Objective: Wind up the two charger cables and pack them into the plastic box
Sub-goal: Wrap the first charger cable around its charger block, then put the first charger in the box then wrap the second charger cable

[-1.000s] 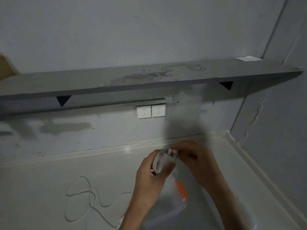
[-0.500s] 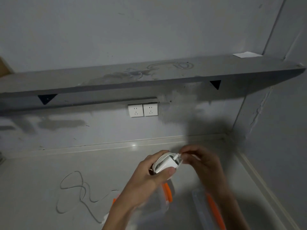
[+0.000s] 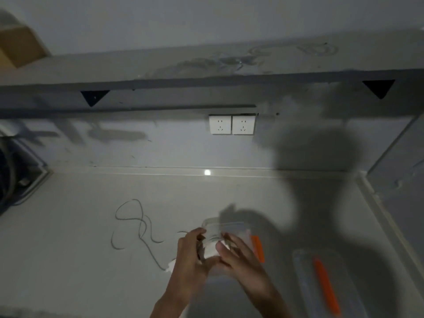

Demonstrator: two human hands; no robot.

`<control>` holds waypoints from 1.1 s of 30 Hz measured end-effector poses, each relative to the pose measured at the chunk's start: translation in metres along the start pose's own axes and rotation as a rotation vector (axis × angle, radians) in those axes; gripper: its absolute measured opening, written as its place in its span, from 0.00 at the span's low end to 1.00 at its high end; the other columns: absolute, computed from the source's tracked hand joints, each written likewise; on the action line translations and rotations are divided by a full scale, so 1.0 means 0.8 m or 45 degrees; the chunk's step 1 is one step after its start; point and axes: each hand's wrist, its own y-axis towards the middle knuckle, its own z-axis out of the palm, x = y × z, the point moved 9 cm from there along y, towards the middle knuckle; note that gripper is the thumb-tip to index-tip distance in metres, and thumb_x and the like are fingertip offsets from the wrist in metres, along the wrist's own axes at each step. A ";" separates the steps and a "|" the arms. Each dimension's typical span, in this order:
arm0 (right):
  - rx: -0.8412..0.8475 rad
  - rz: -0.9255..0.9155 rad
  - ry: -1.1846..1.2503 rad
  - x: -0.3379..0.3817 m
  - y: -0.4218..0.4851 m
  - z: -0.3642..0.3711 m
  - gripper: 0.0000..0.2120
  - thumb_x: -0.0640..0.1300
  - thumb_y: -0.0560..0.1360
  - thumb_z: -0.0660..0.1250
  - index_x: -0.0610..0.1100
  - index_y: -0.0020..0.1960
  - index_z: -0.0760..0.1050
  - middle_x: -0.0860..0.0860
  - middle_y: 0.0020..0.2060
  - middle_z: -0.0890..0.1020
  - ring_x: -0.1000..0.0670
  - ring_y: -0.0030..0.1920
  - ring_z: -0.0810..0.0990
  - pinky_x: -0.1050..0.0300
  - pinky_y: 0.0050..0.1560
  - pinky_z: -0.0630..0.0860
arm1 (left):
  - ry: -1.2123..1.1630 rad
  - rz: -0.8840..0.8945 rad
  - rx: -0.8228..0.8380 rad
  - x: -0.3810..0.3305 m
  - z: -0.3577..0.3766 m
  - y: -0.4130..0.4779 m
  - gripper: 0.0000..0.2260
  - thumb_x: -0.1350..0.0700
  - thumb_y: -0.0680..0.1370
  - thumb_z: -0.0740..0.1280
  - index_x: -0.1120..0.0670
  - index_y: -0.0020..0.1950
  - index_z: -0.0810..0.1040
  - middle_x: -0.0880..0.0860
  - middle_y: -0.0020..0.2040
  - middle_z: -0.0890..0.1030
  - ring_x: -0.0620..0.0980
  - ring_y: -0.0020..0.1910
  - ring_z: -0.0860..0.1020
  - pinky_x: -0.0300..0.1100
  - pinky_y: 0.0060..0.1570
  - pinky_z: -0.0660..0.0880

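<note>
Both hands meet over the counter around a wound white charger cable bundle (image 3: 212,247). My left hand (image 3: 191,253) grips its left side and my right hand (image 3: 238,254) grips its right side. Just behind and under the hands stands the clear plastic box (image 3: 231,228) with an orange clasp (image 3: 258,247). Its clear lid (image 3: 305,267), with an orange clasp too, lies flat to the right. The second white cable (image 3: 140,226) sprawls loose on the counter to the left, and its white plug end (image 3: 171,264) shows beside my left wrist.
A grey shelf (image 3: 206,72) runs along the wall above two white sockets (image 3: 231,124). A cardboard box (image 3: 16,47) sits at the shelf's left end. The side wall closes the counter on the right; a dark round object (image 3: 9,177) is at the far left.
The view has swung down and to the left. Both hands have lowered the wound cable bundle toward the plastic box, and the lid now shows fully on the right.
</note>
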 end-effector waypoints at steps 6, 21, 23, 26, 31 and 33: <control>-0.277 0.181 0.069 -0.114 0.091 -0.013 0.16 0.28 0.72 0.68 0.35 0.59 0.74 0.36 0.50 0.80 0.43 0.46 0.81 0.56 0.44 0.82 | 0.148 -0.013 0.213 0.124 0.011 0.044 0.32 0.34 0.69 0.68 0.45 0.69 0.67 0.45 0.63 0.71 0.37 0.60 0.70 0.35 0.64 0.68; -0.583 0.451 0.158 -0.238 0.198 -0.051 0.12 0.30 0.75 0.65 0.28 0.58 0.74 0.36 0.50 0.79 0.42 0.53 0.78 0.60 0.43 0.82 | 0.212 -0.415 0.486 0.256 0.022 0.103 0.35 0.39 0.66 0.65 0.56 0.68 0.72 0.54 0.58 0.72 0.54 0.62 0.73 0.33 0.55 0.63; -0.618 0.445 0.204 -0.242 0.204 -0.050 0.12 0.30 0.76 0.63 0.28 0.58 0.73 0.36 0.50 0.78 0.42 0.52 0.78 0.60 0.42 0.82 | 0.234 -0.376 0.501 0.255 0.022 0.106 0.38 0.35 0.64 0.61 0.56 0.68 0.72 0.56 0.60 0.73 0.54 0.61 0.73 0.32 0.54 0.62; -0.670 0.425 0.125 -0.241 0.210 -0.051 0.14 0.29 0.75 0.64 0.29 0.61 0.72 0.36 0.50 0.78 0.42 0.49 0.79 0.61 0.38 0.82 | 0.258 -0.330 0.516 0.257 0.025 0.110 0.42 0.33 0.62 0.55 0.57 0.68 0.72 0.58 0.61 0.75 0.54 0.62 0.72 0.35 0.56 0.64; -0.810 0.391 -0.332 -0.239 0.203 -0.062 0.21 0.33 0.74 0.68 0.38 0.65 0.67 0.38 0.46 0.77 0.44 0.35 0.76 0.62 0.27 0.77 | 0.235 -0.295 0.503 0.251 0.025 0.113 0.34 0.38 0.68 0.64 0.57 0.69 0.71 0.57 0.61 0.72 0.55 0.63 0.71 0.42 0.61 0.68; -0.754 0.433 -0.625 -0.237 0.203 -0.064 0.27 0.41 0.73 0.69 0.45 0.69 0.62 0.40 0.52 0.78 0.38 0.45 0.80 0.50 0.40 0.81 | 0.231 -0.273 0.503 0.247 0.025 0.112 0.38 0.35 0.65 0.58 0.56 0.68 0.71 0.56 0.60 0.74 0.53 0.62 0.71 0.42 0.61 0.68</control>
